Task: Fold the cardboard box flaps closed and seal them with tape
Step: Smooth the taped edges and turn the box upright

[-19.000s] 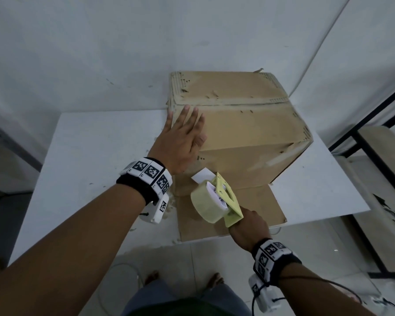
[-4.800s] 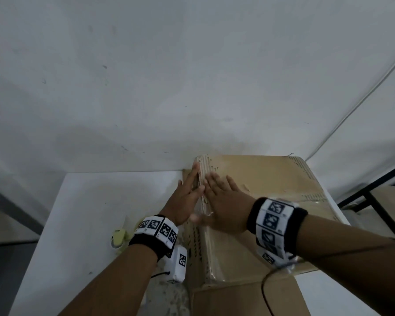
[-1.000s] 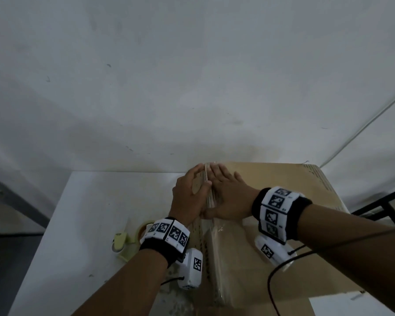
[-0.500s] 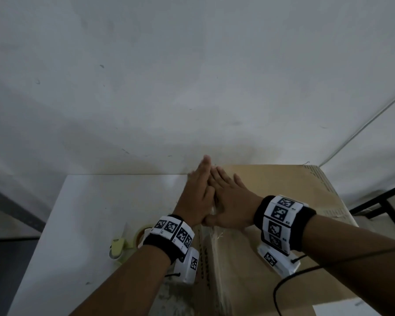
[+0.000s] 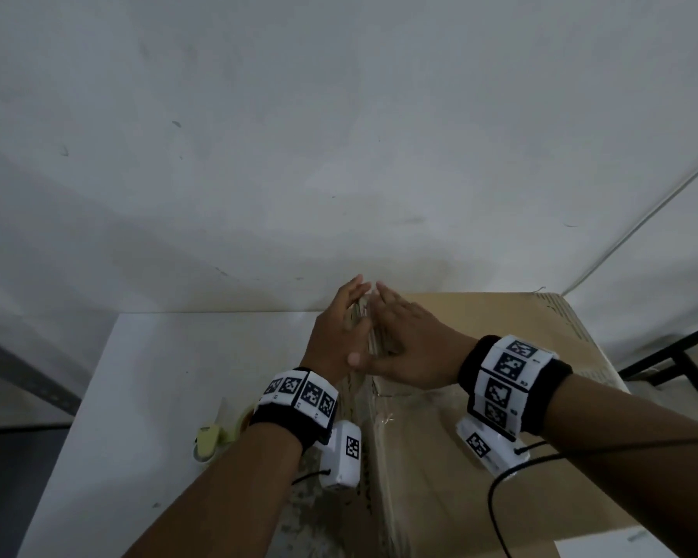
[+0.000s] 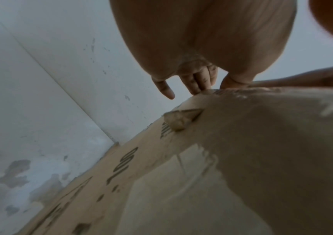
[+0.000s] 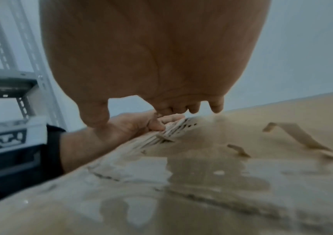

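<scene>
The brown cardboard box [image 5: 480,457] stands on the white table [image 5: 158,396] with its flaps down. A glossy strip of clear tape [image 5: 383,420] runs along its top left edge. My left hand [image 5: 339,328] lies flat against the box's left side at the far end of that edge, fingers straight. Flat on the top beside it is my right hand [image 5: 406,336], thumb touching the left hand. In the right wrist view the left hand [image 7: 141,125] presses the edge of the box [image 7: 242,167]. In the left wrist view my left fingers [image 6: 193,82] reach past the box [image 6: 252,159] corner.
The yellow tape dispenser [image 5: 214,436] lies on the table left of my left wrist. A white wall [image 5: 339,155] rises just behind the box. A black frame [image 5: 669,356] stands at the right, a grey metal rack [image 7: 10,79] to the left. Loose old tape scraps [image 7: 298,135] curl off the top.
Both hands have slid a little farther along the box's left top edge toward the wall. My left fingers, curled over the edge a second ago, are straight now.
</scene>
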